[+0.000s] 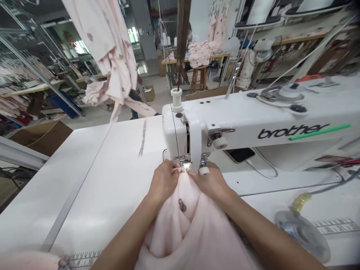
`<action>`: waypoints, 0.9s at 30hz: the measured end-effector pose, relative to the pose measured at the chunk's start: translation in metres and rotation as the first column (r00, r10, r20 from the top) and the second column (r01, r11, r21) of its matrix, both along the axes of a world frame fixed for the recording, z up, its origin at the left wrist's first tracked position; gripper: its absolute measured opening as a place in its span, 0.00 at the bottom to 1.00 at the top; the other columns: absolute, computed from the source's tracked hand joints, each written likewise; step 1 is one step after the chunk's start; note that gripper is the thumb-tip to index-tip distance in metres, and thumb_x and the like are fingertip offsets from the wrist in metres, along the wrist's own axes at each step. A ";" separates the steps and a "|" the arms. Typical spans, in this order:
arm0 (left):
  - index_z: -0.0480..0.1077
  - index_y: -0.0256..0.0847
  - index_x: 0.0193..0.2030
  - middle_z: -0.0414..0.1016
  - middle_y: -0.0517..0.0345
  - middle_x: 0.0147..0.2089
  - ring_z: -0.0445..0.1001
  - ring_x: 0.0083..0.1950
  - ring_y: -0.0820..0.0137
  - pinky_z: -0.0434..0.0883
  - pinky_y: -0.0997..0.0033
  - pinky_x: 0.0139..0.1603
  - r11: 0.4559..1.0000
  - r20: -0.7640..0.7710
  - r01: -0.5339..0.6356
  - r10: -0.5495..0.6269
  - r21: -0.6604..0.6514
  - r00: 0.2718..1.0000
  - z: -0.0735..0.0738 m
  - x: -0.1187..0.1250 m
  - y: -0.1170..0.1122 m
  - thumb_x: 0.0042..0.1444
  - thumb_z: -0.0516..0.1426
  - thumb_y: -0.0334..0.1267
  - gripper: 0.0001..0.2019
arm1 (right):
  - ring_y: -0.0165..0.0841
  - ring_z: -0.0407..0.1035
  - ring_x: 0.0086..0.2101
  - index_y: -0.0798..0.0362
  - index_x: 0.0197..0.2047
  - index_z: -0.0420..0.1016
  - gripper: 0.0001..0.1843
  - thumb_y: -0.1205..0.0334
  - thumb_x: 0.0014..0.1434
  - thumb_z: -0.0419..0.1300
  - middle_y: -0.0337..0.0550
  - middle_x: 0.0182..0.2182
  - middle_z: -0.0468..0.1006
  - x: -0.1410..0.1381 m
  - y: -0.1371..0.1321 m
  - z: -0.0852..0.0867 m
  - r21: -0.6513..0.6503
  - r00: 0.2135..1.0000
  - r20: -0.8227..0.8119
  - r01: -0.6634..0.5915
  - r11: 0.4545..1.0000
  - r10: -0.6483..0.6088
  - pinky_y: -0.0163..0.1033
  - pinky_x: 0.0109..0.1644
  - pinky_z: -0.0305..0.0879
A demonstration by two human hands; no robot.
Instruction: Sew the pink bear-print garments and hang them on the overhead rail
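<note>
A pale pink fabric piece [194, 221] with a small brown printed motif runs from the front edge up to the needle area of a white sewing machine [225, 116]. My left hand [165, 178] pinches the fabric's edge just left of the lit presser foot [182, 165]. On the other side, my right hand [209, 180] presses on the fabric close to the needle, its fingertips partly hidden by the machine head. The cloth gathers in loose folds between my forearms.
A phone [240, 154] with a white cable lies under the machine arm. Pink garments [112, 56] hang at the back left. A clear round object [302, 234] sits at right by a printed ruler strip [334, 225]. A person sits in the background.
</note>
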State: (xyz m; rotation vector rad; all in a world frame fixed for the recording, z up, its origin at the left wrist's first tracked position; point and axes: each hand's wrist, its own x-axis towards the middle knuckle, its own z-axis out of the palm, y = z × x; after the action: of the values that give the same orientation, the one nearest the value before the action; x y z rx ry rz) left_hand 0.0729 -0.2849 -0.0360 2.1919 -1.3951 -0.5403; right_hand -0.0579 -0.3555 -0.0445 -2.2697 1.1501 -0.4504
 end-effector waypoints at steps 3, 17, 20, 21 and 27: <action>0.71 0.41 0.34 0.74 0.54 0.39 0.72 0.41 0.65 0.65 0.69 0.40 1.000 -0.011 -0.004 0.003 -0.017 1.000 -0.001 0.001 0.000 0.54 0.49 0.34 0.09 | 0.29 0.63 0.22 0.53 0.21 0.64 0.09 0.67 0.53 0.54 0.35 0.21 0.69 0.001 0.001 0.002 -0.016 1.000 0.017 -0.017 1.000 0.018 0.32 0.24 0.48; 0.71 0.39 0.33 0.75 0.55 0.38 0.73 0.41 0.65 0.66 0.70 0.40 0.995 0.066 -0.030 0.036 -0.099 0.997 -0.010 0.002 -0.005 0.53 0.51 0.31 0.07 | 0.34 0.66 0.26 0.54 0.25 0.70 0.09 0.63 0.55 0.55 0.43 0.25 0.74 0.006 -0.007 -0.007 -0.075 0.989 -0.147 0.016 0.997 -0.027 0.34 0.25 0.51; 0.71 0.39 0.34 0.75 0.54 0.39 0.73 0.41 0.64 0.66 0.69 0.39 0.993 0.069 -0.029 0.037 -0.114 0.997 -0.009 0.001 -0.006 0.53 0.51 0.31 0.08 | 0.35 0.67 0.27 0.55 0.26 0.71 0.07 0.66 0.55 0.54 0.44 0.26 0.75 0.007 -0.007 -0.004 -0.054 0.982 -0.183 0.036 0.998 -0.046 0.34 0.25 0.52; 0.71 0.39 0.35 0.75 0.54 0.39 0.73 0.42 0.64 0.66 0.69 0.39 0.992 0.076 -0.025 0.034 -0.122 0.997 -0.009 0.002 -0.007 0.53 0.51 0.31 0.08 | 0.35 0.68 0.28 0.55 0.27 0.71 0.07 0.67 0.55 0.54 0.44 0.27 0.75 0.007 -0.007 -0.003 -0.050 0.982 -0.184 0.041 0.998 -0.050 0.34 0.26 0.53; 0.71 0.39 0.38 0.75 0.53 0.40 0.73 0.44 0.61 0.67 0.67 0.41 0.993 0.149 -0.006 0.024 -0.119 0.989 -0.011 0.005 -0.011 0.52 0.50 0.30 0.10 | 0.38 0.69 0.33 0.57 0.32 0.72 0.07 0.70 0.54 0.53 0.46 0.31 0.75 0.010 -0.008 -0.006 -0.071 0.978 -0.188 0.073 0.995 -0.085 0.35 0.31 0.57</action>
State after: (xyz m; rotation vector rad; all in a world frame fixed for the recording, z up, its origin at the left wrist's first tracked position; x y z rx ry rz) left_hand 0.0775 -0.2960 -0.0474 2.1830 -1.4473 -0.2837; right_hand -0.0478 -0.3631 -0.0504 -2.3693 1.3429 -0.3077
